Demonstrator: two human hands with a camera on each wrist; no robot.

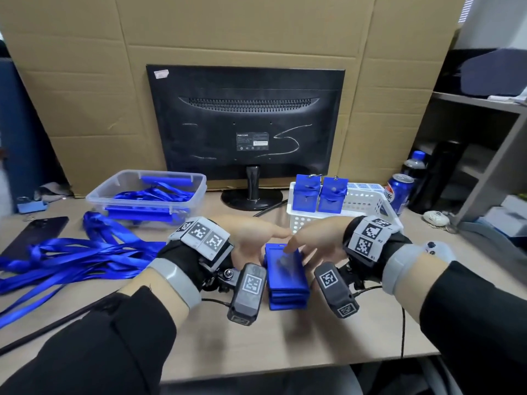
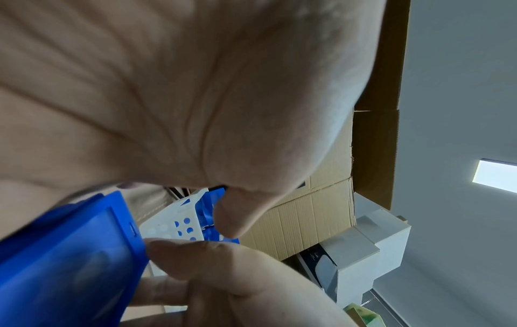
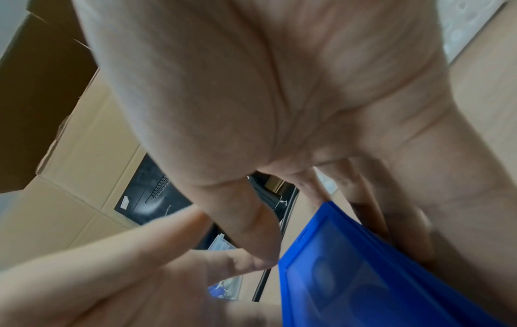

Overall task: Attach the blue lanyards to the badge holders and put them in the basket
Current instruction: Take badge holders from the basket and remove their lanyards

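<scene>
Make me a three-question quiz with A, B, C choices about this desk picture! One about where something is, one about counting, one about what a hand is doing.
1. Where is the soda can?
A. right of the white basket
B. inside the clear tub
C. on the phone

2. How many finished badge holders stand in the basket?
A. none
B. two
C. five

3. What is the right hand doing?
A. lifting the can
B. hanging idle
C. touching the top holder of the stack

Answers: A, the can stands just past the basket's right side; B, two blue holders stand upright together; C, its fingers lie on the top holder.
</scene>
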